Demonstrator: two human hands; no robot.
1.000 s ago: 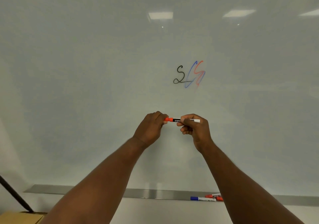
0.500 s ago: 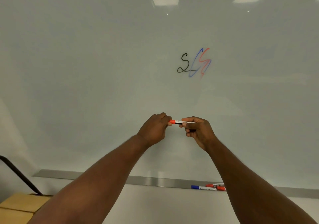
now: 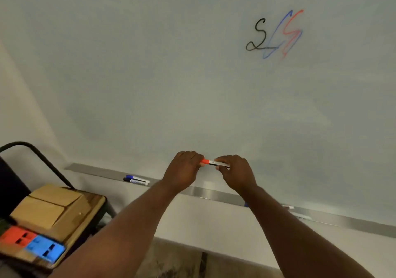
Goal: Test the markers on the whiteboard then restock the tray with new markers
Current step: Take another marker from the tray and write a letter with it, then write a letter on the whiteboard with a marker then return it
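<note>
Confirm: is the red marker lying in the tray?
No, the left hand and right hand hold the red marker above the tray.

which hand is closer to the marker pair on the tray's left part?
Left. The left hand is just up-right of the marker pair; the right hand is farther right, past the left.
</note>
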